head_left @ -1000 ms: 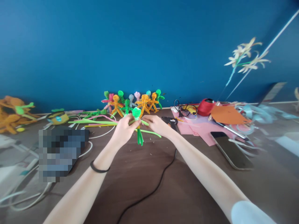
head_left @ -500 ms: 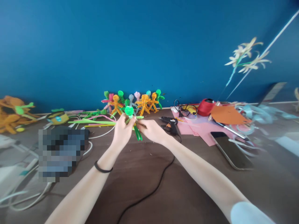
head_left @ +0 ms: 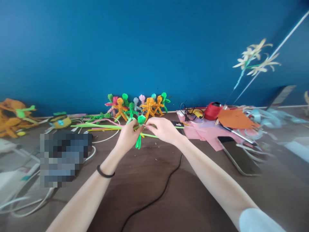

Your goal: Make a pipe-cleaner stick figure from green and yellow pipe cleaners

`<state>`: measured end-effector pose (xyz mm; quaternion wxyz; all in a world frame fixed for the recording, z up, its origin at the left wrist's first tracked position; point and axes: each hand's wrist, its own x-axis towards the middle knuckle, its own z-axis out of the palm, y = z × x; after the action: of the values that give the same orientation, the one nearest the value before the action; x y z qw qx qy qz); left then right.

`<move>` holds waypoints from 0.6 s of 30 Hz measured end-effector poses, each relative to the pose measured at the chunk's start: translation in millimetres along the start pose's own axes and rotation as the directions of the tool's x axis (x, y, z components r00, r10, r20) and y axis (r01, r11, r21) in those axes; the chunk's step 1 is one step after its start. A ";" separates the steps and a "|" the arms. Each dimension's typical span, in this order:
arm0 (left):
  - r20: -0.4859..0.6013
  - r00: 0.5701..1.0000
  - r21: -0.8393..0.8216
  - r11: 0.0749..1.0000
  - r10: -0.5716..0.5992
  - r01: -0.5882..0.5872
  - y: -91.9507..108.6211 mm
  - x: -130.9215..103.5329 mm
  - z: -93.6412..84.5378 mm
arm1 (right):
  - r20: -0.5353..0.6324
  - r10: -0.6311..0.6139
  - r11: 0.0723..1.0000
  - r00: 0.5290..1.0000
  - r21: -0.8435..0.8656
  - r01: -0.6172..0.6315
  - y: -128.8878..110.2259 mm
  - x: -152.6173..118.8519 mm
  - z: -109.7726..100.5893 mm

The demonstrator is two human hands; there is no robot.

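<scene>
A green pipe-cleaner figure [head_left: 141, 120] with a round coiled head is pinched in my left hand [head_left: 129, 134], its folded green legs hanging below the fingers. Just right of it, my right hand [head_left: 161, 128] is closed, thumb and fingertips pressed together at the figure's neck; a light green stem shows beyond that hand on its right. What exactly those fingertips grip is too small to tell. Behind the hands, several finished pipe-cleaner figures [head_left: 149, 107] in orange, green, pink and grey stand against the blue wall.
A phone [head_left: 238, 156], pink sheets [head_left: 212, 138], an orange sheet [head_left: 238, 119] and a red spool [head_left: 212, 111] lie at the right. Loose pipe cleaners [head_left: 101, 126], a blurred-out device [head_left: 65, 158] and white cables are at the left. A black cord [head_left: 166, 188] crosses the table.
The green figure has moved slightly right and down, with its legs now hanging straighter. My right hand has shifted right and up, and a light green stem now extends beyond it.
</scene>
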<state>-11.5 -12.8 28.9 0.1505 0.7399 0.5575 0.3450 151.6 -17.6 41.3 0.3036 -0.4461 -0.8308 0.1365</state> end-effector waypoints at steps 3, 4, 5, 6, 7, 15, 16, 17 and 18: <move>0.074 0.997 -0.082 0.997 0.009 -0.003 1.7 0.0 -1.9 | -0.051 -0.034 0.997 0.998 0.071 0.038 5.5 1.1 -2.0; 0.092 0.996 -0.103 0.995 0.009 0.001 2.2 -0.1 -2.3 | -0.064 -0.040 0.993 0.997 0.104 0.047 7.2 1.4 -2.1; 0.101 0.995 -0.112 0.994 0.005 0.006 2.6 -0.3 -2.6 | -0.068 -0.033 0.989 0.997 0.145 0.043 8.5 1.7 -1.9; 0.103 0.995 -0.110 0.994 0.002 0.010 3.0 -0.4 -2.9 | -0.056 -0.013 0.982 0.998 0.189 0.023 9.7 1.7 -1.6; 0.098 0.995 -0.103 0.995 -0.003 0.013 3.2 -0.5 -3.1 | -0.030 0.015 0.973 0.999 0.232 -0.008 10.5 1.5 -1.1; 0.084 0.996 -0.074 0.997 -0.019 0.025 3.1 -0.7 -3.4 | 0.065 0.082 0.914 0.995 0.392 -0.101 11.4 -0.4 0.4; 0.089 0.996 -0.072 0.997 -0.015 0.021 3.0 -0.7 -3.3 | 0.066 0.085 0.912 0.994 0.396 -0.105 11.3 -0.2 0.1; 0.092 0.996 -0.069 0.998 -0.009 0.016 2.9 -0.7 -3.0 | 0.063 0.090 0.911 0.994 0.397 -0.108 11.4 0.0 0.0; 0.096 0.995 -0.065 0.998 -0.005 0.011 2.9 -0.8 -2.6 | 0.060 0.094 0.910 0.994 0.399 -0.111 11.5 0.3 0.0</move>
<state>-11.3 -15.0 32.2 0.2027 0.7480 0.5411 0.3265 159.0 -10.9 35.8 0.3646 -0.4145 -0.7663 0.3287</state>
